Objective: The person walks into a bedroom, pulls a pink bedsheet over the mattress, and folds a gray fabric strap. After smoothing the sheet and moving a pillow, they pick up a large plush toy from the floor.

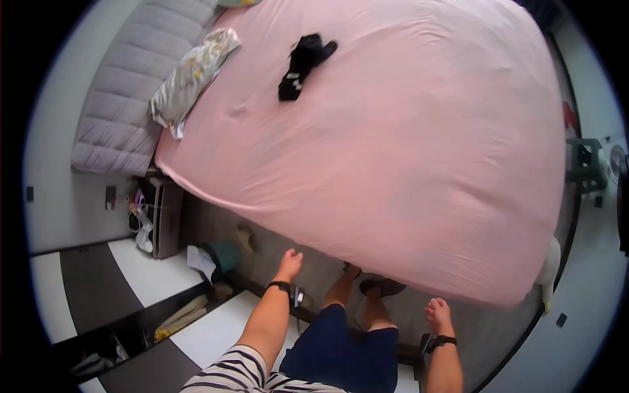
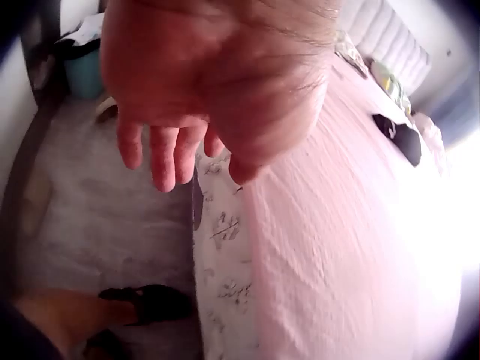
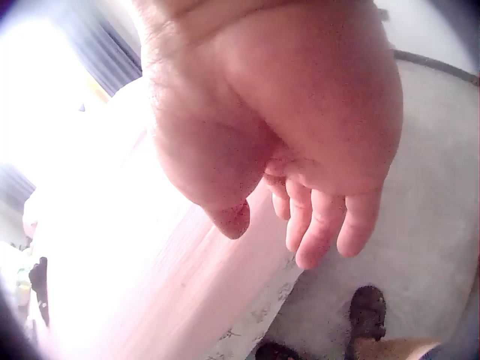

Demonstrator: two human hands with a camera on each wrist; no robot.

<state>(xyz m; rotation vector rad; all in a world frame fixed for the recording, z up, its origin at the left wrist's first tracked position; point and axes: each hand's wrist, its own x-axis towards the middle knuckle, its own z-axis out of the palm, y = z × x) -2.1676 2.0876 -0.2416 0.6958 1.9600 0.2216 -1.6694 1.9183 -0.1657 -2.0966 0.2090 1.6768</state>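
My left hand (image 1: 290, 264) hangs loosely beside the near edge of the bed, its fingers relaxed and holding nothing. In the left wrist view the same hand (image 2: 217, 90) shows its palm, with the bed's side just beyond the thumb. My right hand (image 1: 439, 314) is near the bed's front right corner, its fingers loosely bent around nothing. The right wrist view shows that hand (image 3: 285, 127) palm toward the camera. A pink fitted sheet (image 1: 406, 164) covers the mattress, lightly wrinkled. A crumpled black cloth item (image 1: 304, 65) with small white marks lies on it toward the far side.
A shiny patterned pillow (image 1: 193, 82) leans by the grey padded headboard (image 1: 121, 92). A nightstand (image 1: 169, 216), a green bin (image 1: 225, 257) and a drawer (image 1: 141, 340) with things inside are at left. On the right stand a green stool (image 1: 585, 164) and a white goose-like figure (image 1: 552, 268).
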